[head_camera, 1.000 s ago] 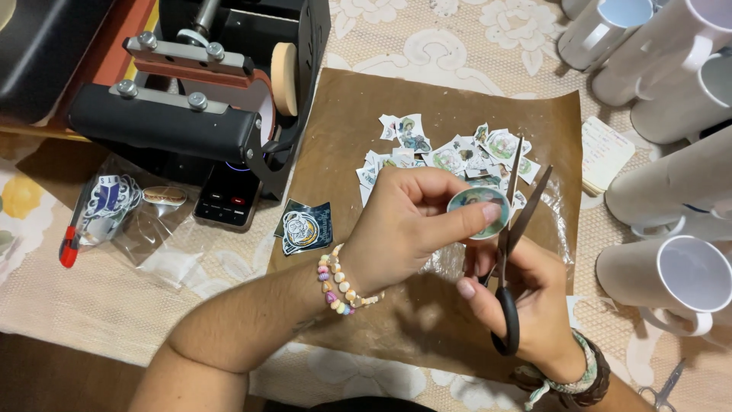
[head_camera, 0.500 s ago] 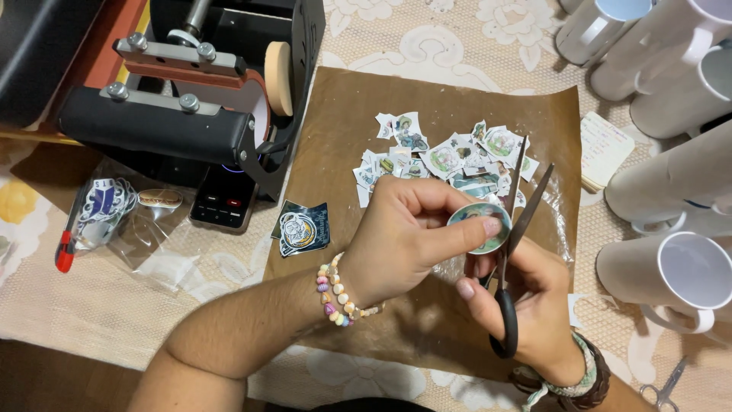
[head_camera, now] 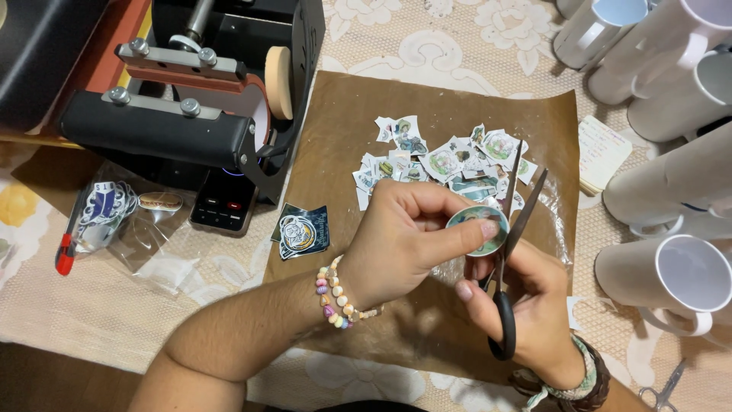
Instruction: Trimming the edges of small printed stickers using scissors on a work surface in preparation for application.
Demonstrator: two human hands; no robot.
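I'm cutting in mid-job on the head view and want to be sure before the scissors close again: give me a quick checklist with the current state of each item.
1. Round printed cutout pinched firmly in left hand: ok, thumb and fingers grip its edge.
2. Scissors held in right hand, blades open: ok, blades spread in a V.
3. Left fingertips clear of the blades: cannot tell, the thumb lies close beside the blade.
4. Cutout edge seated between the blades: cannot tell, the disc hides the contact.
5. Brown paper sheet under the hands to catch scraps: ok, paper offcuts already lie on it.
6. White mugs clear of the right elbow: ok, apart to the right.
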